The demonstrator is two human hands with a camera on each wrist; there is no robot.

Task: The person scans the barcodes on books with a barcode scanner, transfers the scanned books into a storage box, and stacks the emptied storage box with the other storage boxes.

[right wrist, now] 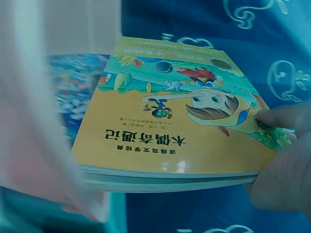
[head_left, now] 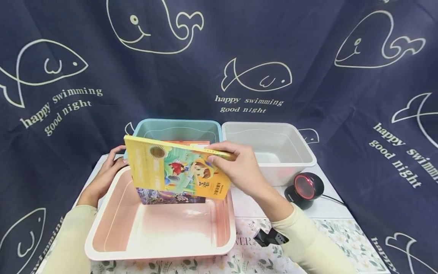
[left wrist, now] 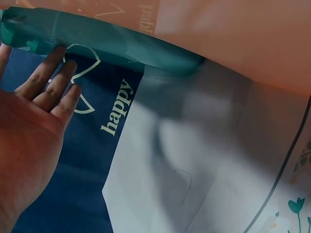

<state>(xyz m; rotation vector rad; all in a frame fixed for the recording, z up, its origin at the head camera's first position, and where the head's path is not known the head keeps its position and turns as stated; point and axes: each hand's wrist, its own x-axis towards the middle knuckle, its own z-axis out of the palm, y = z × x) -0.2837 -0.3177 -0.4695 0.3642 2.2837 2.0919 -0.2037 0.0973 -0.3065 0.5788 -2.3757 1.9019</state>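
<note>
Between thumb and fingers, my right hand (head_left: 243, 167) grips a yellow picture book (head_left: 178, 163) by its upper right corner. The book is tilted above the far part of the pink bin (head_left: 161, 254); its cover, with a long-nosed puppet boy, also fills the middle of the right wrist view. Behind its lower edge, a dark purple book (head_left: 157, 197) shows inside the pink bin. At the left, my left hand (head_left: 102, 180) is by the pink bin's far corner and the teal bin (head_left: 178, 122). In the left wrist view its fingers (left wrist: 56, 92) are extended near the teal rim.
A white bin (head_left: 273, 174) stands right of the teal one. An orange-red item (head_left: 200, 143) shows inside the teal bin, partly hidden. A black round device (head_left: 304, 190) with a cable sits at the right. The dark whale-print cloth (head_left: 191, 87) hangs behind.
</note>
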